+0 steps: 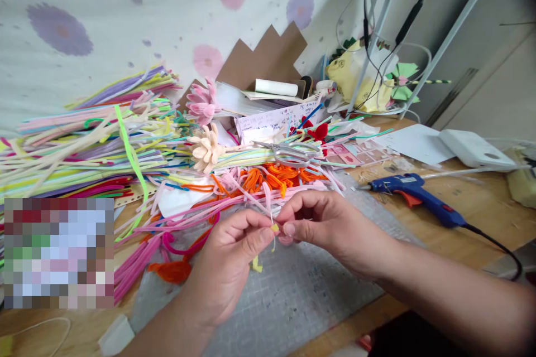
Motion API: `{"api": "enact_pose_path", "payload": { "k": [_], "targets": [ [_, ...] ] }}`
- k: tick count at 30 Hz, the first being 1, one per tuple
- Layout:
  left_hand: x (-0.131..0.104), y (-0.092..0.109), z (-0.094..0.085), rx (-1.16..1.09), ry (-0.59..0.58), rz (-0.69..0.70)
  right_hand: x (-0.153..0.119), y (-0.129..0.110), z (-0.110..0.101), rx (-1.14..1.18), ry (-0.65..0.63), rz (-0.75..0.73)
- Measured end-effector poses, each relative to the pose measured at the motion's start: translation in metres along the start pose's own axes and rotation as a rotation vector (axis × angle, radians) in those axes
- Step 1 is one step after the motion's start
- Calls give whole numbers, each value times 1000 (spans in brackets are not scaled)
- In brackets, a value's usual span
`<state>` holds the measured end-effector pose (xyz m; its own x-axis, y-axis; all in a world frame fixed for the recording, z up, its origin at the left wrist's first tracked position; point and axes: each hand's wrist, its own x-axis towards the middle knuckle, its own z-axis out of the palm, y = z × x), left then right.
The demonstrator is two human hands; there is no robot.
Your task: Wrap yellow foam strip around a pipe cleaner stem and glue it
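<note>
My left hand (228,254) and my right hand (335,228) meet fingertip to fingertip above the grey cutting mat (288,295). Thumb and forefinger of each are closed in a pinch. Between them is a small yellow piece (275,227) on a thin pale strand; the fingers cover most of it. My left fingertips press on its left side, and my right fingertips are against its right side. A bit of yellow fuzzy material (257,265) shows just under my left thumb. Orange pipe cleaners (276,178) and pink pipe cleaners (192,215) lie beyond the hands.
Bundles of coloured pipe cleaners (84,145) crowd the left. Scissors (293,153) rest on the pile near a cream fuzzy flower (206,148) and a pink one (202,101). A blue glue gun (419,195) lies at right, its cord trailing to the table edge.
</note>
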<state>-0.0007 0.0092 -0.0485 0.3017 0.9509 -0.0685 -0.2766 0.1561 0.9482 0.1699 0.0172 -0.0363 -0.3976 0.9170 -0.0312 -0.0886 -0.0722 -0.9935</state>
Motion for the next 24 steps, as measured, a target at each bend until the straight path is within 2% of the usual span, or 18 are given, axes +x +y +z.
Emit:
{"api": "enact_pose_path", "payload": {
  "k": [4,9,11,14,16,21,24],
  "targets": [
    [0,1,1,39,-19,-4,0,1,-3,19,5,-40],
    [0,0,-1,237,-20,-25,-4,-12,-18,-87,148,-246],
    [-1,0,0,301,-1,-22,-7,-18,-20,-254,114,-300],
    [-1,2,2,361,25,4,-10,-20,-15,-526,-38,-366],
    [-2,2,2,413,20,25,-9,-17,-9,-609,-103,-395],
    [-2,2,0,526,22,50,-6,-9,1,-730,-82,-400],
    [-2,2,-2,491,29,25,-6,-13,0,-792,-56,-387]
  ]
}}
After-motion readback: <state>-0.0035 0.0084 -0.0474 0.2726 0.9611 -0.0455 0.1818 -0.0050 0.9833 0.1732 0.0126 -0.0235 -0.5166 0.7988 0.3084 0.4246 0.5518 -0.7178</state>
